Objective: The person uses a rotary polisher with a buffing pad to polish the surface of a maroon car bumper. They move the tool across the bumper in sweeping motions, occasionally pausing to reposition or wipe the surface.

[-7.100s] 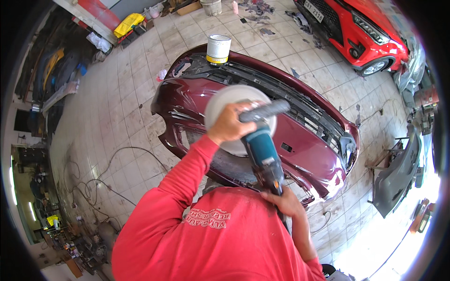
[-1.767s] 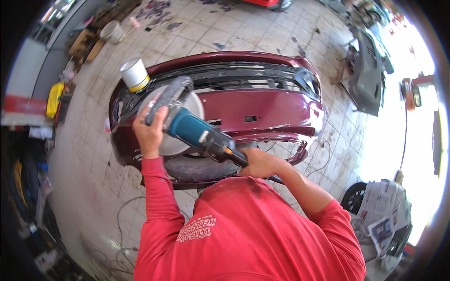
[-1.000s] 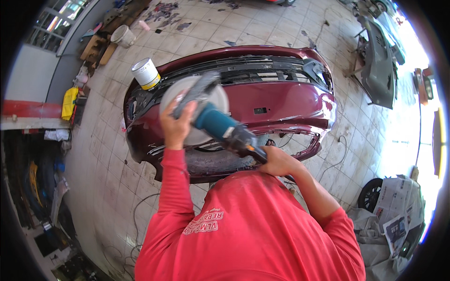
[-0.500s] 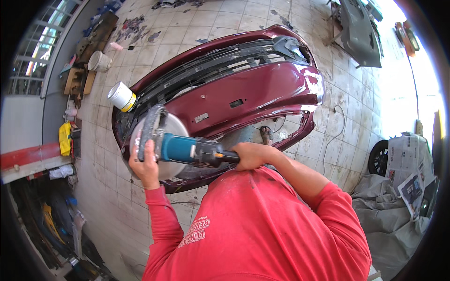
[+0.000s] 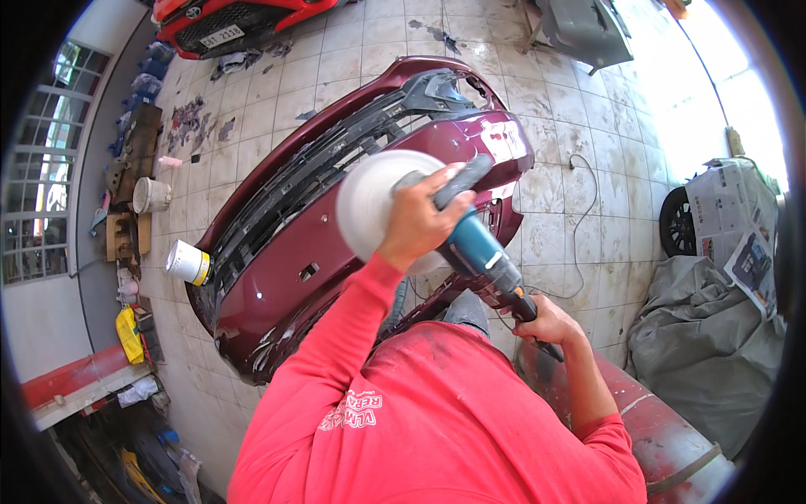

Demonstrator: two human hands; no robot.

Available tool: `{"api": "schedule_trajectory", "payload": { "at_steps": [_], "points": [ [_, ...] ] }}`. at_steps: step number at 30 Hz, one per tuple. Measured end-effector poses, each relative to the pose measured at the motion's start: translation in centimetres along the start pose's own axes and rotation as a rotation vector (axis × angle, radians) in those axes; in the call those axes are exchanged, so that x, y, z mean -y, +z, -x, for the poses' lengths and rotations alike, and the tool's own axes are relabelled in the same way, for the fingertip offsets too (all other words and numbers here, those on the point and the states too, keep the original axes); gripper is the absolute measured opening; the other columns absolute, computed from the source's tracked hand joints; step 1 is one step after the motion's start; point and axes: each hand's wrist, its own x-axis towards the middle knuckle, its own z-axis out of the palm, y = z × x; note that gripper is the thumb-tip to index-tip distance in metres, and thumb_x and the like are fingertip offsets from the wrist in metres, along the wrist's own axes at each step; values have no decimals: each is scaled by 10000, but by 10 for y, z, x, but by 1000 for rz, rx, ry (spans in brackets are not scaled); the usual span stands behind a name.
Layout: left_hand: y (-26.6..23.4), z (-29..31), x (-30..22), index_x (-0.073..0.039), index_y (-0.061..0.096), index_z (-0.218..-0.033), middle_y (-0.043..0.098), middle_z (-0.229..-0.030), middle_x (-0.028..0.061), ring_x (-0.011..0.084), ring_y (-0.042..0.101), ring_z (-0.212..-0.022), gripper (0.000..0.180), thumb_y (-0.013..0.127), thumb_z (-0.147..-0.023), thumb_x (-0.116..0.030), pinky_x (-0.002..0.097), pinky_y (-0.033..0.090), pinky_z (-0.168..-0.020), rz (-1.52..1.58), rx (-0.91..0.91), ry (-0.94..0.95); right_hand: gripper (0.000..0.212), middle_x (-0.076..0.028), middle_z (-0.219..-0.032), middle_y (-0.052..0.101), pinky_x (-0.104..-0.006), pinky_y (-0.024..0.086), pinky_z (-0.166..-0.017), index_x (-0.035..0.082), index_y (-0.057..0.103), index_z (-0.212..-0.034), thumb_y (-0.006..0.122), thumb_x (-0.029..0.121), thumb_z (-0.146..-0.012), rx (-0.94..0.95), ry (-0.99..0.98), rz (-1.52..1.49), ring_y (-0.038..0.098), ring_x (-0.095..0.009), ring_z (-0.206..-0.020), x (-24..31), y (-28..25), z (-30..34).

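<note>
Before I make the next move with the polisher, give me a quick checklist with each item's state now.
1. Left hand on the polisher's front handle: ok.
2. Right hand on the rear grip: ok.
3. Hands covered: not ok, both are bare.
4. Pad flat against the bumper: cannot tell, seen only from above.
5. Can clear of the pad: ok, it is apart, at the bumper's left end.
6. Floor cable clear of the pad: ok, it lies to the right of the bumper.
</note>
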Motion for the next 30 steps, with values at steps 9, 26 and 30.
{"api": "schedule_trajectory", "payload": {
  "at_steps": [9,26,30],
  "points": [
    [3,11,10,60,710,-1329,783,-1144,195,225,744,-1038,462,778,-950,-196,352,570,-948,-4,-33,-41,418,-54,-713,657,-354,516,-616,51,720,-1206,747,102,-792,-14,55,73,640,-162,-604,1,3,-7],
    [-162,158,5,82,684,-1358,751,-1255,150,199,703,-1102,447,733,-1009,-192,325,547,-974,-166,-769,-410,441,-250,-1038,752,-500,548,-923,3,694,-1180,724,235,-806,404,-424,644,722,-420,-1019,132,52,-116],
    [-115,98,4,80,688,-1354,755,-1212,126,177,700,-1085,434,733,-1005,-172,324,547,-975,-185,-653,-284,472,-251,-1049,757,-499,550,-934,11,689,-1214,738,263,-819,377,-376,578,721,-429,-1032,121,-11,-108]
  ]
}}
